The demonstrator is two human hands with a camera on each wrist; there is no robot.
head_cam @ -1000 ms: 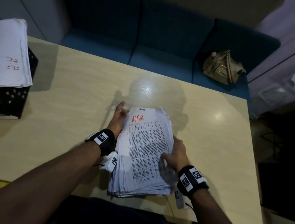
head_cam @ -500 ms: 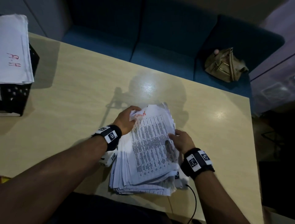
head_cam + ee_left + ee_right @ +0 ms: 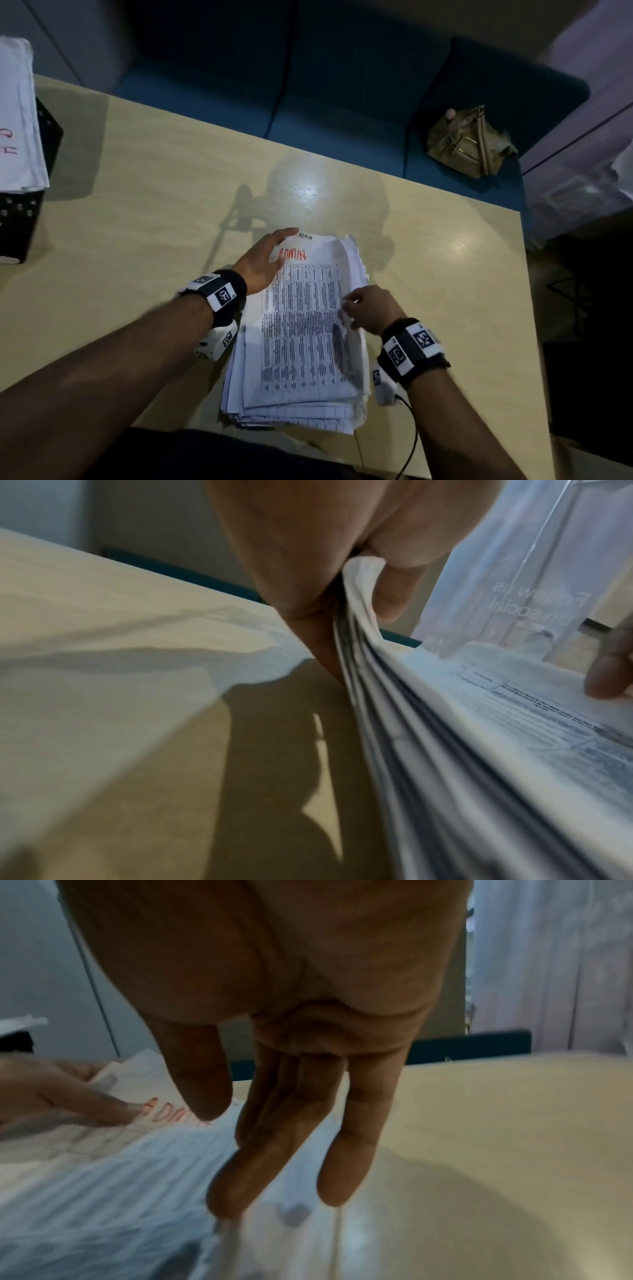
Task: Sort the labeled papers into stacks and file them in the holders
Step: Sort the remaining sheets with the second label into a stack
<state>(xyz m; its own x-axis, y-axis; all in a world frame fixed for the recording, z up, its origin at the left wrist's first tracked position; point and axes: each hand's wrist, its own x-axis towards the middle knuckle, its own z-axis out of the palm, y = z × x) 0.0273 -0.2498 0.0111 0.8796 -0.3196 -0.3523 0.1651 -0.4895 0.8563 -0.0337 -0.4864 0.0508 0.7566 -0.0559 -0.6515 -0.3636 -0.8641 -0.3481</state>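
A thick stack of printed papers (image 3: 301, 342) lies on the wooden table (image 3: 137, 205), its top sheet marked ADMIN in red. My left hand (image 3: 270, 257) pinches the stack's far left corner, thumb on top beside the red label. The left wrist view shows the thumb over the paper edges (image 3: 479, 750) and a finger beneath them. My right hand (image 3: 356, 308) rests at the right edge of the top sheets. In the right wrist view its fingers (image 3: 281, 1137) hang straight over the papers (image 3: 103, 1177), holding nothing.
A black mesh holder (image 3: 20, 219) stands at the table's left edge with white papers (image 3: 17, 120) marked in red in it. A tan bag (image 3: 469, 144) lies on the blue sofa (image 3: 342, 120) beyond the table. Bare tabletop surrounds the stack.
Half a second ago my left hand had the top sheet's corner curled up. That sheet now lies flatter with the ADMIN label showing. My right hand has shifted slightly along the right edge.
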